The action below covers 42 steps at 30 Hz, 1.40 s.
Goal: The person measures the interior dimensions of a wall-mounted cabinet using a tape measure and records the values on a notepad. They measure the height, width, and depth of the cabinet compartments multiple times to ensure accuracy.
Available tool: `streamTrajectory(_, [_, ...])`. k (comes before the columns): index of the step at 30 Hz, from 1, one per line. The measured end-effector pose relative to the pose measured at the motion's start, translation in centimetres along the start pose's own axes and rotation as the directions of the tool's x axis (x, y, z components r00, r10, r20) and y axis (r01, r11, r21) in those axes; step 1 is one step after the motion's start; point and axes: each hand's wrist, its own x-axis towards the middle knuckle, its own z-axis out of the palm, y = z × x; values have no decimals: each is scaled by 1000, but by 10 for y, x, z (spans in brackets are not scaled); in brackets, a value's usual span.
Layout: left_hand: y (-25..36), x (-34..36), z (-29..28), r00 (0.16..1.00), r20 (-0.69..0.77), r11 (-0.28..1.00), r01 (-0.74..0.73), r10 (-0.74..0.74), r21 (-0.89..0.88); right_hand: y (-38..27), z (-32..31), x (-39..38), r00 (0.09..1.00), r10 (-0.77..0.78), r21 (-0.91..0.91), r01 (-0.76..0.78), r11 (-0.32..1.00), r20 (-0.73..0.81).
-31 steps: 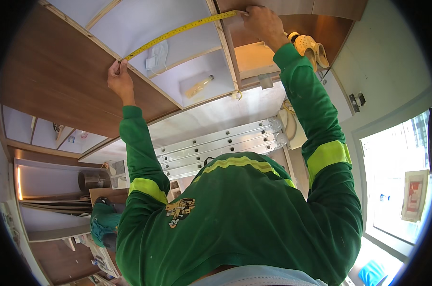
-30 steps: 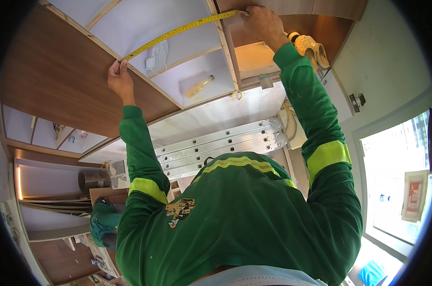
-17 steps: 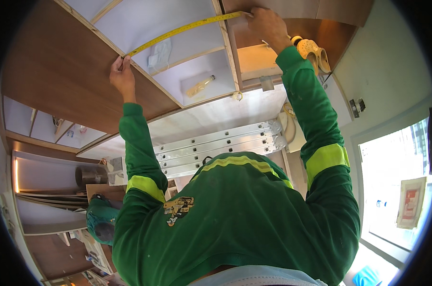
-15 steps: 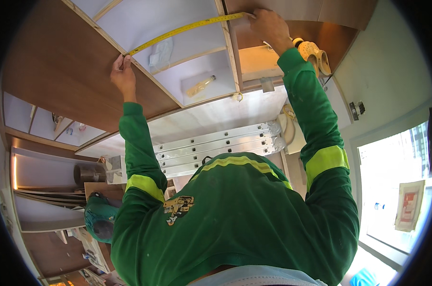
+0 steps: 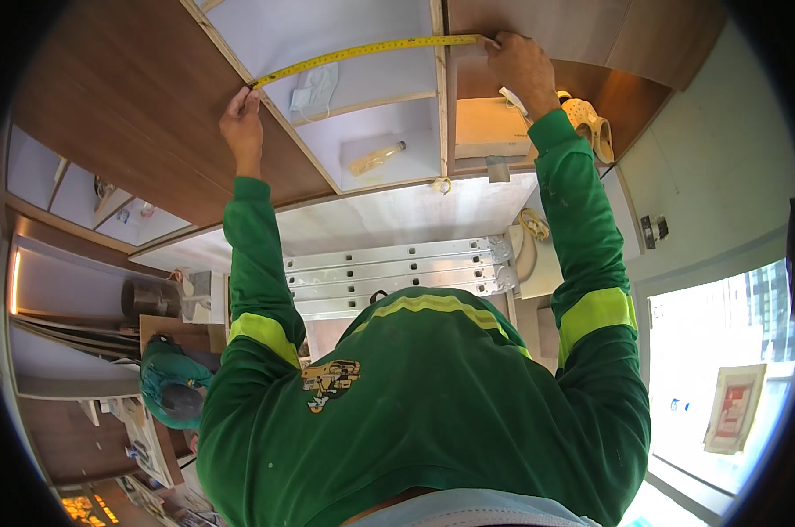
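A yellow tape measure [image 5: 362, 49] stretches across the white cubbies, from a wooden strip beside a brown panel [image 5: 134, 97] to the divider on the right. My left hand [image 5: 244, 127] pinches its left end against that strip. My right hand [image 5: 522, 75] is closed on the other end, beyond the divider beside a brown board. In the cubbies under the tape lie a pale face mask [image 5: 314, 92] and a clear bottle [image 5: 375, 160]. A beige box [image 5: 485, 127] and yellow clogs [image 5: 595, 127] sit in the lit recess by my right wrist, partly behind it.
An aluminium ladder [image 5: 397, 268] lies below the cubbies. A co-worker in green [image 5: 165, 382] bends at the lower left by shelves with stacked boards [image 5: 72, 334]. A bright window [image 5: 722, 334] is at the right, under a pale wall [image 5: 696, 149].
The view has tilted slightly: tape, hands and cubbies sit further right, the left end a little higher, the right lower. Both hands still grip the tape. The co-worker appears higher and more bent.
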Motion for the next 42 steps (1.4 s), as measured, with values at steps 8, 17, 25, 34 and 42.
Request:
streamTrajectory(8, [-2,5,-11,996,80,996,21,-28,89,3,5,2,999,-16,-7,16,1000,-34])
streamTrajectory(17, [4,7,-20,984,159,989,64,-85,130,2,4,0,1000,-1,-1,1,1000,-28])
streamTrajectory(25, [5,6,-23,978,198,995,56,-71,77,2,4,1,1000,-16,-41,16,999,-13])
streamTrajectory(34, [9,4,-27,963,251,994,77,-94,78,0,2,-1,1000,12,-34,-12,999,2])
streamTrajectory(42, [13,-2,-41,958,263,994,101,-111,50,-12,-1,-3,999,40,10,-40,999,28])
